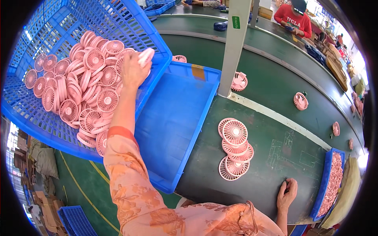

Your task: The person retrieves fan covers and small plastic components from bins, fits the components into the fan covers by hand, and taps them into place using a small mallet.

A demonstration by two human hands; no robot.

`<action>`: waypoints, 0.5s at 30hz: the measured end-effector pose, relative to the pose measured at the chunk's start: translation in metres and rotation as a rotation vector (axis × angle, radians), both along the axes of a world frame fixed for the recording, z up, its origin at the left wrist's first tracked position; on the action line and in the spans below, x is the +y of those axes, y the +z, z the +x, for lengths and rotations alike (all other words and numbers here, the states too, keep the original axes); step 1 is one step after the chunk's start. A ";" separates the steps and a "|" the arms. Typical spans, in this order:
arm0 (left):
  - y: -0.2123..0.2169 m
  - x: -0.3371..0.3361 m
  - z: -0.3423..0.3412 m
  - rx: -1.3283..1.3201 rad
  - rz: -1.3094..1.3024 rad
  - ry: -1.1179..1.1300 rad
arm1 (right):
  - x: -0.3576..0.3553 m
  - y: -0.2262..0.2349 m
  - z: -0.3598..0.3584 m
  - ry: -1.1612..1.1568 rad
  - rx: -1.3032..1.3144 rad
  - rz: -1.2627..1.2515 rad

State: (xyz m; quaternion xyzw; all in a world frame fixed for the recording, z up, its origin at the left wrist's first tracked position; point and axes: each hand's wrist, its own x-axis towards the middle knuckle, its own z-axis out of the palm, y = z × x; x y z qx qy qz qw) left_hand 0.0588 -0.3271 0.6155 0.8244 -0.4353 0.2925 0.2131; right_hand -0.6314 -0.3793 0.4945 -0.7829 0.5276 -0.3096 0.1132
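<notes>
Our left hand (134, 70) reaches into the tilted blue crate (51, 23), fingers closed on pink fan grilles (143, 57) atop the heap. Our right hand (286, 193) rests flat, fingers spread and empty, on the green table (204, 157).

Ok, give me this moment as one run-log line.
left hand: reaching into blue crate, fingers closed on pink fan grilles | right hand: flat on green table | loose grille stack between hands

Bright even daylight, sharp centre, fisheye-bent edges.
</notes>
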 end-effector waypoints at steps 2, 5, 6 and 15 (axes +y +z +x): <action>0.007 0.011 0.002 0.150 -0.181 0.202 | 0.000 -0.002 0.000 0.007 0.000 -0.001; 0.006 0.021 0.021 -0.010 -0.133 0.265 | 0.003 -0.002 -0.002 -0.012 -0.001 0.004; 0.003 0.023 0.035 -0.191 -0.128 0.269 | 0.005 -0.001 -0.003 -0.021 -0.001 0.007; 0.013 0.007 0.054 0.446 0.097 -0.177 | 0.011 0.008 -0.002 -0.043 0.014 -0.013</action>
